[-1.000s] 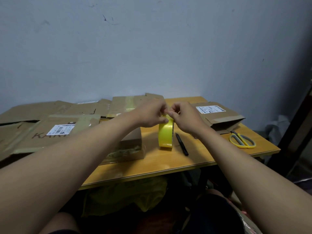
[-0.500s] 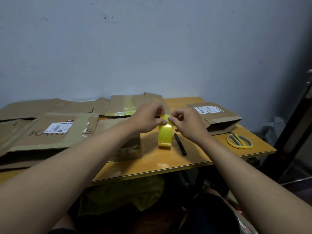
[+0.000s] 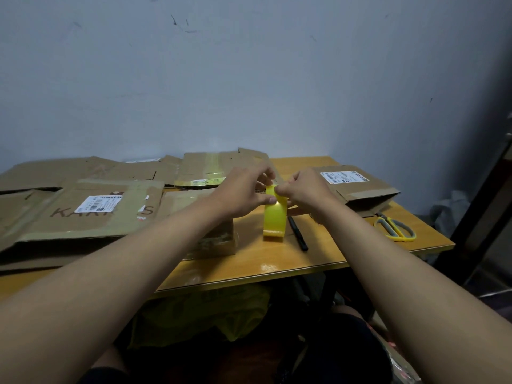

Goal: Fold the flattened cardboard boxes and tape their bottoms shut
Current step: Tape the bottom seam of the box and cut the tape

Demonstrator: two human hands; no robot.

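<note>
A yellow tape roll stands on edge on the wooden table. My left hand grips its top from the left, thumb on the roll's face. My right hand pinches the tape at the top of the roll from the right. A small folded cardboard box sits just left of the roll, partly hidden by my left forearm. Flattened cardboard boxes lie around: one with a white label at the left, one with a yellow tape strip behind my hands, another labelled one at the right.
A black pen lies on the table right of the roll. Yellow-handled scissors rest near the table's right edge. A grey wall stands behind the table. A yellow plastic bag lies under the table, near my knees.
Both hands stay on the top of the tape roll, with only small finger shifts. The view has drifted slightly.
</note>
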